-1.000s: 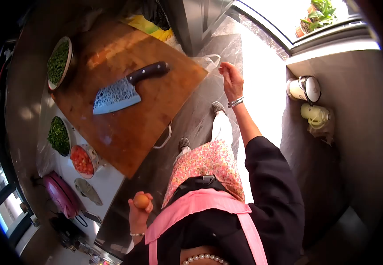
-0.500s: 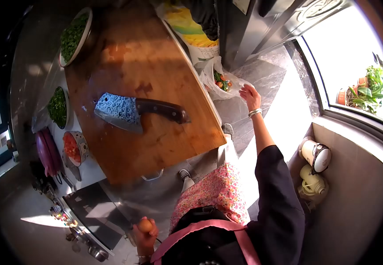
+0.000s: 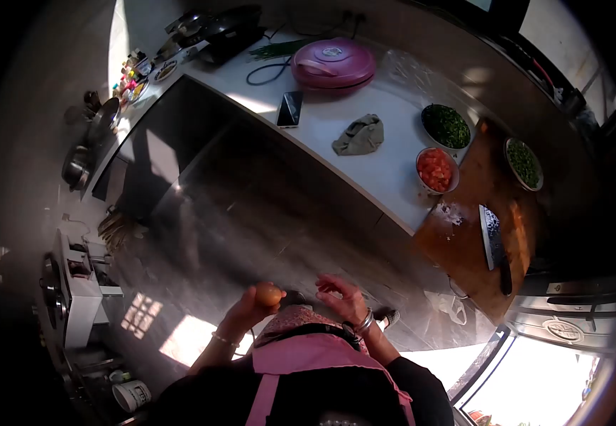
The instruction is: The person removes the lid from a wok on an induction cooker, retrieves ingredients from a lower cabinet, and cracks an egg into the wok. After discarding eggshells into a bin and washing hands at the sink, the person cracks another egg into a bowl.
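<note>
My left hand (image 3: 246, 312) is in front of my waist, its fingers wrapped round a brown egg (image 3: 268, 295). A short way to the right, my right hand (image 3: 343, 297) hangs over the floor with its fingers apart and loosely bent, holding nothing. Both hands are well away from the counter. On the wooden cutting board (image 3: 457, 245) at the right lies a cleaver (image 3: 493, 241) with a dark handle. Nearby stand a bowl of chopped tomato (image 3: 436, 170), a dish of chopped greens (image 3: 446, 126) and a second dish of greens (image 3: 523, 164).
The white counter (image 3: 393, 181) carries a pink electric griddle (image 3: 333, 65), a phone (image 3: 289, 109) and a grey cloth (image 3: 360, 135). Seasoning bottles (image 3: 134, 69) stand at the left. A white shelf unit (image 3: 83, 287) and a white bucket (image 3: 131, 395) are at the lower left.
My view has swung left, from the cutting board to the longer counter. My right hand has come away from the plastic bag to near my waist. The egg stays in my left hand.
</note>
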{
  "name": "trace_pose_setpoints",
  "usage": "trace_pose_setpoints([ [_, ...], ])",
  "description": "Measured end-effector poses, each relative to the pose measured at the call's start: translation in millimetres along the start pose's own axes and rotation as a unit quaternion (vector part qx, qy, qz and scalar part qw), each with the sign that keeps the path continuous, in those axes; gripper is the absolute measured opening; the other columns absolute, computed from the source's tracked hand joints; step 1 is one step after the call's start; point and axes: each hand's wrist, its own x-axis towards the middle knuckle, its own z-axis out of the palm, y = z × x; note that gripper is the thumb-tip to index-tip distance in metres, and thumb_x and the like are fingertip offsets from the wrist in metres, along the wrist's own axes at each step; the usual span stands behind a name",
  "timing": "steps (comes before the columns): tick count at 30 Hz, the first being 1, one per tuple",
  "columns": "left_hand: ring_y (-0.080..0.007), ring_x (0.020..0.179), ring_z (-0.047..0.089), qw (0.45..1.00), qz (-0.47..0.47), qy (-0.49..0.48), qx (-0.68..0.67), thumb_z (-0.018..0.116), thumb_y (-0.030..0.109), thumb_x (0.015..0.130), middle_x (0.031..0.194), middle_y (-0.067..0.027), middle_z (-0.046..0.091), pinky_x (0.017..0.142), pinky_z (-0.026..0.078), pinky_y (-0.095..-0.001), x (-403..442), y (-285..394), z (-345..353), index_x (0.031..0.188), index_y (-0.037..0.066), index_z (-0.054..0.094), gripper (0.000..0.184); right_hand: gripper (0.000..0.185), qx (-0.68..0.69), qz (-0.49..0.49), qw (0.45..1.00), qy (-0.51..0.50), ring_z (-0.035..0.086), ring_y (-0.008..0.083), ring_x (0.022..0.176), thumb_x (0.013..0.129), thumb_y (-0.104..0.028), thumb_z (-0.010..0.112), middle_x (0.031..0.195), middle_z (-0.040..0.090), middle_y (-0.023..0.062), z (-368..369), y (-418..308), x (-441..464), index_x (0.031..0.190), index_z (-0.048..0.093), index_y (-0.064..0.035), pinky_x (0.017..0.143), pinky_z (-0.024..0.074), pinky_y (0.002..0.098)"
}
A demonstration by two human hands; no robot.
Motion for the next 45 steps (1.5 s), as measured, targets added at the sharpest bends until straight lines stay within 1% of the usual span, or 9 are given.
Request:
trace_pose_setpoints([
  [5,-0.0122,0.081,0.051,0.984,0.157,0.071,0.048,0.036,0.053,0.089,0.105,-0.01,0.053,0.071,0.043,-0.0257,-20,79,-38,0.117,0.002,0.043,0.058,0.057,-0.253,-0.238,0.924,-0.16,0.054,0.0281,0.099,0.067,-0.019,0.073,0.114,0.053,0.0139,136,-89,113,0.118,0.051,-0.0071,0.082,0.0459,0.0355],
  [11,-0.0174,0.096,0.054,0.956,0.241,0.146,0.085,0.041,0.048,0.088,0.109,-0.0086,0.05,0.075,0.049,-0.0269,-28,144,-94,0.122,0.005,0.042,0.055,0.06,-0.266,-0.299,0.89,-0.22,0.054,0.0316,0.098,0.065,-0.017,0.073,0.112,0.054,0.014,229,-74,190,0.118,0.048,-0.007,0.081,0.0459,0.0366],
  [17,-0.0184,0.091,0.057,0.941,0.271,0.197,0.048,0.036,0.047,0.091,0.109,-0.0114,0.053,0.075,0.05,-0.0294,7,224,-135,0.123,0.004,0.039,0.054,0.054,-0.187,-0.308,0.903,-0.234,0.056,0.0317,0.092,0.063,-0.011,0.075,0.108,0.056,0.0147,264,-83,300,0.112,0.053,-0.0046,0.079,0.0468,0.0342],
  [20,-0.0206,0.089,0.059,0.941,0.251,0.223,0.043,0.032,0.042,0.094,0.11,-0.0156,0.054,0.079,0.049,-0.0316,21,264,-162,0.122,0.003,0.039,0.048,0.051,-0.085,-0.204,0.942,-0.252,0.058,0.0235,0.092,0.066,-0.008,0.074,0.107,0.057,0.0116,267,-88,357,0.112,0.053,-0.0027,0.081,0.0465,0.0296],
  [23,-0.0246,0.094,0.057,0.925,0.268,0.247,-0.104,0.04,0.028,0.094,0.11,-0.0186,0.055,0.083,0.048,-0.0343,31,296,-187,0.116,0.006,0.044,0.031,0.049,0.083,-0.053,0.957,-0.274,0.055,0.0129,0.096,0.072,-0.004,0.071,0.107,0.056,0.0061,271,-88,416,0.115,0.049,0.0006,0.084,0.0453,0.0255],
  [30,-0.0247,0.095,0.056,0.865,0.327,0.303,-0.23,0.047,0.018,0.091,0.107,-0.0167,0.057,0.084,0.049,-0.034,43,349,-220,0.1,0.005,0.054,0.017,0.043,0.269,0.146,0.912,-0.273,0.058,0.0203,0.093,0.075,-0.001,0.066,0.105,0.056,0.0134,264,-80,527,0.113,0.046,0.0005,0.084,0.0478,0.0306],
  [35,-0.0257,0.097,0.056,0.832,0.353,0.3,-0.304,0.046,0.016,0.091,0.106,-0.0153,0.057,0.085,0.048,-0.0338,47,369,-243,0.098,0.005,0.055,0.016,0.036,0.313,0.223,0.881,-0.274,0.058,0.0227,0.095,0.082,-0.012,0.06,0.107,0.056,0.0176,261,-63,561,0.113,0.045,-0.0002,0.084,0.0497,0.0309],
  [40,-0.028,0.099,0.055,0.864,0.302,0.278,-0.291,0.045,0.023,0.092,0.11,-0.0162,0.056,0.088,0.047,-0.0386,80,407,-251,0.1,0.006,0.053,0.021,0.04,0.047,0.038,0.959,-0.277,0.057,0.0171,0.093,0.073,-0.009,0.069,0.101,0.06,0.0104,301,-74,580,0.108,0.051,-0.0023,0.082,0.0458,0.0272],
  [45,-0.026,0.103,0.053,0.88,0.296,0.206,-0.309,0.043,0.042,0.09,0.113,-0.0122,0.054,0.087,0.045,-0.0405,123,408,-276,0.112,0.007,0.05,0.041,0.049,-0.212,-0.308,0.863,-0.341,0.054,0.0273,0.095,0.057,-0.011,0.076,0.096,0.059,0.0095,372,-88,591,0.102,0.056,-0.007,0.083,0.0436,0.0345],
])
